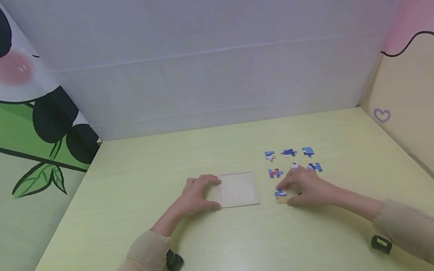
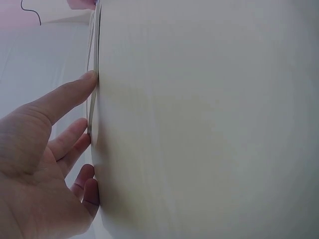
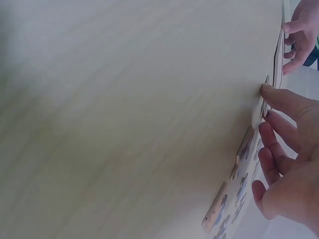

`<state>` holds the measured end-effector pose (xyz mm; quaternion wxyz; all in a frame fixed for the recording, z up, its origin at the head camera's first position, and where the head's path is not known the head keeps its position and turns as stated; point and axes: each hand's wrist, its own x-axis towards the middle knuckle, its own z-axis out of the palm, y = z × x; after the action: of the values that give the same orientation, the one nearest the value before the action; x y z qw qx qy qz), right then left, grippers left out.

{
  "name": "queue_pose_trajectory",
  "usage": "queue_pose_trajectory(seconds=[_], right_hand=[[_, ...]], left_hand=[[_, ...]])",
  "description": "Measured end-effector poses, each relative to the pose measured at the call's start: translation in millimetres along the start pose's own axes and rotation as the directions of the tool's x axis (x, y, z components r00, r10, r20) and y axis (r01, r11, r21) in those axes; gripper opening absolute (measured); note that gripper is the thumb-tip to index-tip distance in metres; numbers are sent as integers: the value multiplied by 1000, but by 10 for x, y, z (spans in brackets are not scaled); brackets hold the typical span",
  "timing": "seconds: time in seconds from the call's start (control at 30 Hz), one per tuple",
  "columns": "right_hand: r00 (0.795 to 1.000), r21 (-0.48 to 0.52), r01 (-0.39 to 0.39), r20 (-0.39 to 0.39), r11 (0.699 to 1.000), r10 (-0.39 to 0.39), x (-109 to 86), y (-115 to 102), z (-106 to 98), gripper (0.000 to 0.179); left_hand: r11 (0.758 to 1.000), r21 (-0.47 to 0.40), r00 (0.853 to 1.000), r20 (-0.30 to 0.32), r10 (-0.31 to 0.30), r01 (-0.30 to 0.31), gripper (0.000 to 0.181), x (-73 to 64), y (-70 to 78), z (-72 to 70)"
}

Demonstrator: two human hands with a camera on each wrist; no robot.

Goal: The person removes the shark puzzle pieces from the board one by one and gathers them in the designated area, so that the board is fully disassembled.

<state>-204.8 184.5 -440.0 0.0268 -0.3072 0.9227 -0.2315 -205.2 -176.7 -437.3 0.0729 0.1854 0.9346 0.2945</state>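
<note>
In the head view a square, pale puzzle tray (image 1: pixel 238 190) lies flat on the table. My left hand (image 1: pixel 199 195) is at its left side, thumb by the near corner and fingertips on the border farther up. The left wrist view shows that thumb (image 2: pixel 72 97) extended against the tray's edge. My right hand (image 1: pixel 309 186) pinches a blue and sand-coloured jigsaw piece (image 1: pixel 281 196) between thumb and forefinger, right of the tray. The right wrist view shows the pinched piece (image 3: pixel 265 103) edge-on. Part of it is hidden by the fingers.
Beyond the right hand lie loose jigsaw pieces in rows, including a blue one (image 1: pixel 308 152) and a red and blue one (image 1: pixel 275 173). The hand partly covers others. A pale wall (image 1: pixel 215 86) stands behind the table (image 1: pixel 155 160), with printed panels at both sides.
</note>
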Motion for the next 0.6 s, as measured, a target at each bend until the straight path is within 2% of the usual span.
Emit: queue_pose_trajectory(seconds=[0.2,0.6], right_hand=[[1000,-25,4,12,1000,-4,5,45,2,38],[1000,-3,14,6,1000,-14,-6,92,27,39]], left_hand=[[1000,0,1000,-6,10,-10,69,1,9,-7],[1000,-6,1000,1,-9,9,68,-27,43,-15]])
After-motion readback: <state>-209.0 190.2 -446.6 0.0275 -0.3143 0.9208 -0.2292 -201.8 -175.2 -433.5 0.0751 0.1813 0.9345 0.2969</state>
